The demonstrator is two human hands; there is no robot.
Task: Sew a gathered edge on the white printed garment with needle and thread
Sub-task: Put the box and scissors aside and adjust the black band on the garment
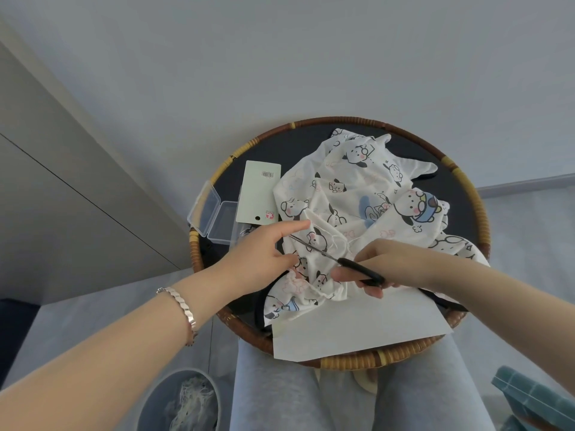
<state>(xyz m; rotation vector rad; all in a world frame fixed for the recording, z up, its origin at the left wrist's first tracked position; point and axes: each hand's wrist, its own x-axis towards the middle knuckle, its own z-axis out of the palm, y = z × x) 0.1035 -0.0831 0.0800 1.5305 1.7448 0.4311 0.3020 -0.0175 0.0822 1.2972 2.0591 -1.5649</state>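
A round wicker tray [342,120] with a dark floor is rested on the lap of the person, whose grey trousers [280,396] are seen below its near rim. The white garment [357,188], printed with cartoon dogs, is laid crumpled over the middle and the right part of the tray, and one bunched edge of it is turned toward the near side. The left hand [261,253] is placed at the left part of the tray, on the left edge of the garment. Its fingers are held rather straight, the forefinger is stretched onto the cloth and the thumb is laid against the cloth below it. Nothing is seen pinched. The right hand [382,265] is brought in over the right side of the tray, and its fingers are curled round the black handles of the scissors [357,269]. The thin blades are pointed toward the left rim, over the cloth. Whether they are parted cannot be told. A sheet of paper [357,328] is laid across the near rim of the tray. A pale card [259,191] is laid on the far left part of the tray, and a clear plastic box [211,213], its lid open, is set just beside it at the left rim. A bracelet [182,309] is worn on the left wrist. Outside the tray, at its near left, pale thread scraps are held in a grey bin [186,399].
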